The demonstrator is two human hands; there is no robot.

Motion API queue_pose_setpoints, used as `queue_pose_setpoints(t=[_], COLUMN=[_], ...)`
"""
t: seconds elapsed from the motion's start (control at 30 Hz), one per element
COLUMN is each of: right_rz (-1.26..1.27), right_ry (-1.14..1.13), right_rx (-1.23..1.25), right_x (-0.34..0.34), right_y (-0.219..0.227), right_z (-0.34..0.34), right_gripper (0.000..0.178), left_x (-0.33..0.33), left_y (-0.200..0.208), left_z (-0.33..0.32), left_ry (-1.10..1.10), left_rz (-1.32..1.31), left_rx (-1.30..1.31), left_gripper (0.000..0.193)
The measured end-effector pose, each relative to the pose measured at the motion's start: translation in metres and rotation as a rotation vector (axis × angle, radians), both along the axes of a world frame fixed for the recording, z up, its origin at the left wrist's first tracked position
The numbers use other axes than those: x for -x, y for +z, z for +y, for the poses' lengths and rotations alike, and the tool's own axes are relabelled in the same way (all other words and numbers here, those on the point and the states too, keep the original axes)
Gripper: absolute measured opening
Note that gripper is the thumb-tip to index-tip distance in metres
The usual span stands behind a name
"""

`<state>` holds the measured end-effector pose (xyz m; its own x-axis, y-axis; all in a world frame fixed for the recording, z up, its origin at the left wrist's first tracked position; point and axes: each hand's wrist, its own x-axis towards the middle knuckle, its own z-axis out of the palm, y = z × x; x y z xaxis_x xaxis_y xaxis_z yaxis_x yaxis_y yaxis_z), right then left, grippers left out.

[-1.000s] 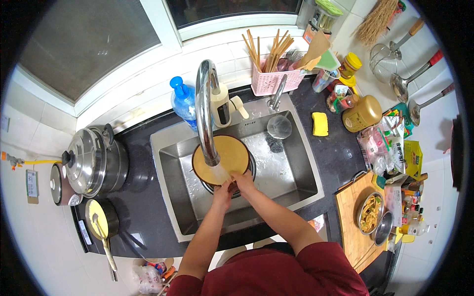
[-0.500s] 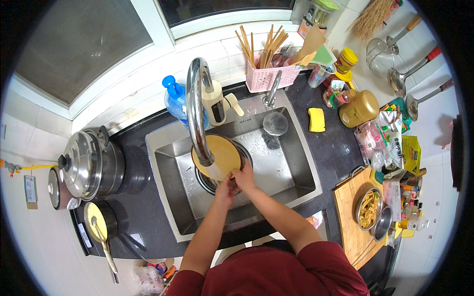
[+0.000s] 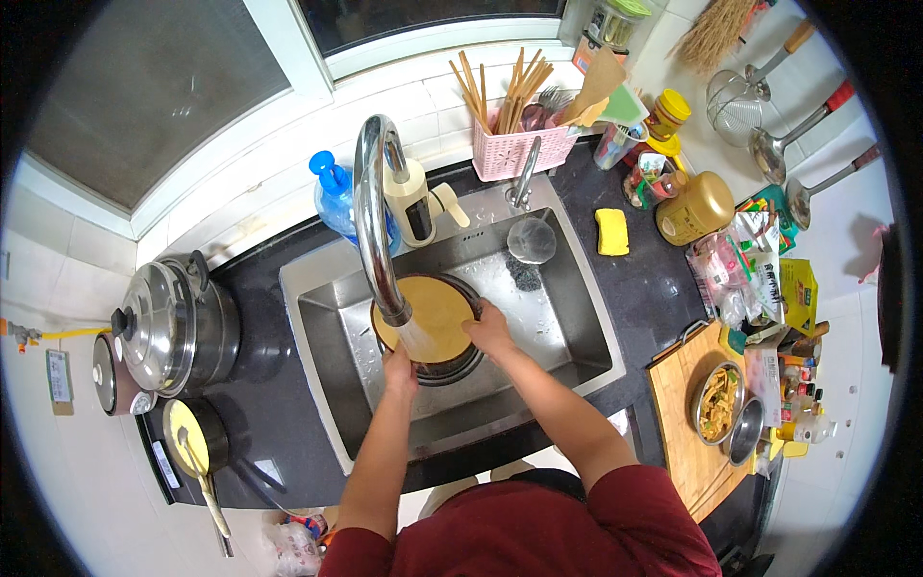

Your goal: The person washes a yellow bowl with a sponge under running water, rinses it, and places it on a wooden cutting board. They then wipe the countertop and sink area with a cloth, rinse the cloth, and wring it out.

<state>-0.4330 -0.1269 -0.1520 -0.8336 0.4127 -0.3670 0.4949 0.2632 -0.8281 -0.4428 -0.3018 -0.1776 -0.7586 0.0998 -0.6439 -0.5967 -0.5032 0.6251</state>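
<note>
A round pan [image 3: 444,313], tan inside with a dark rim, is in the steel sink [image 3: 567,332]. Water runs into it from the curved faucet [image 3: 375,231] overhead. My left hand [image 3: 399,370] grips the near-left part of the rim, its fingers partly hidden. On the right side, my right hand [image 3: 488,329] has its fingers closed around the rim. Dark rings show beneath the pan, but what they belong to is hard to make out. A clear cup [image 3: 532,240] rests at the sink's far right, beside a dark mesh scrubber [image 3: 524,275].
Left of the sink stand a lidded steel pot [image 3: 183,322] and a small saucepan [image 3: 195,438]. Behind are a blue pump bottle [image 3: 333,197] and a pink utensil basket [image 3: 519,152]. A yellow sponge [image 3: 611,232] and a cutting board [image 3: 683,404] with bowls lie right.
My hands were together at the pan's near edge. Now they are apart, the left moved left and the right moved up along the rim.
</note>
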Motion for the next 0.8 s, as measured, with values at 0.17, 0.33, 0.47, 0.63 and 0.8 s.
queue_pose_setpoints(t=[0.17,0.33,0.47,0.63,0.8], right_rz=[0.24,-0.064,-0.228,-0.353,-0.176], right_ry=[-0.395,-0.212,-0.042,0.222,-0.032], right_rx=[0.267,0.136,0.058,0.213,0.275], right_x=[-0.024,-0.005,0.004,0.005,0.011], right_y=[-0.053,-0.049,-0.035,0.024,0.008], right_z=[-0.05,-0.016,0.008,0.01,0.028], right_gripper=[0.05,0.047,0.033,0.035,0.033], left_x=[-0.025,-0.025,-0.019,0.006,-0.012], left_y=[0.001,-0.029,0.078,0.053,0.071], left_z=[0.026,-0.013,-0.008,-0.025,-0.01], left_ry=[-0.195,-0.128,-0.792,-1.212,-1.367], left_rz=[-0.126,0.579,1.029,1.454,1.125], left_rx=[0.041,0.911,1.59,1.799,1.222], left_gripper=[0.032,0.068,0.083,0.061,0.035])
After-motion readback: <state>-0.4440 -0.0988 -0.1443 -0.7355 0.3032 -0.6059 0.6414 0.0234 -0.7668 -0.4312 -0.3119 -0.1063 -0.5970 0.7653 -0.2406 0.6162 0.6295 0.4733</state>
